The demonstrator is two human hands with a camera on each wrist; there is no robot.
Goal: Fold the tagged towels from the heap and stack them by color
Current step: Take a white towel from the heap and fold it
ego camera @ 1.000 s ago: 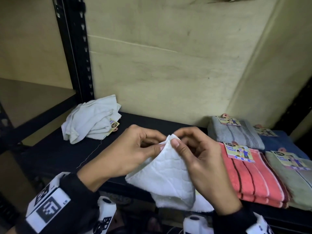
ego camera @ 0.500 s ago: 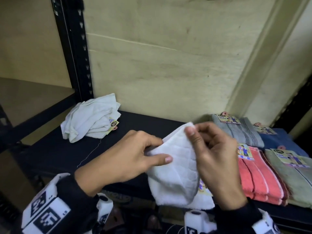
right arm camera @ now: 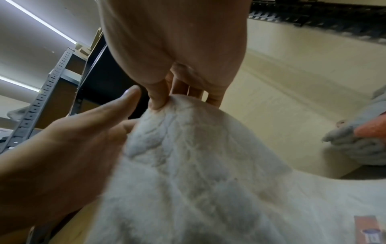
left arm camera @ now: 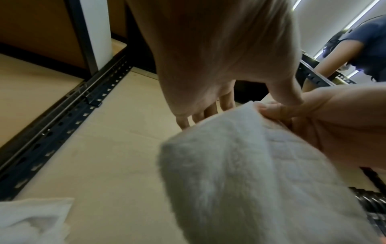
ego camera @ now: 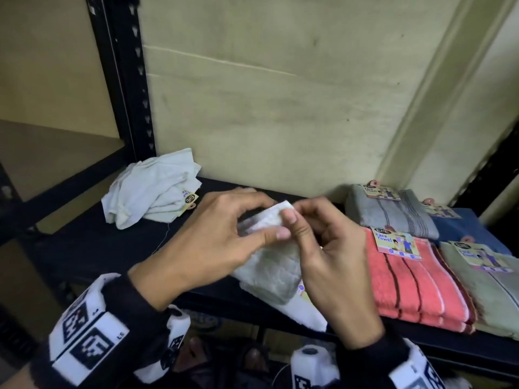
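White towel [ego camera: 269, 265] pinched at top corner between left hand [ego camera: 213, 242] and right hand [ego camera: 331, 265].

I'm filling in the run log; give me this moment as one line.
stage: folding | held: white towel | left hand: pinching corner | right hand: pinching corner | heap: on shelf

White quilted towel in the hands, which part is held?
Both hands pinch the white quilted towel at its top corner: left hand, right hand. The rest hangs down.
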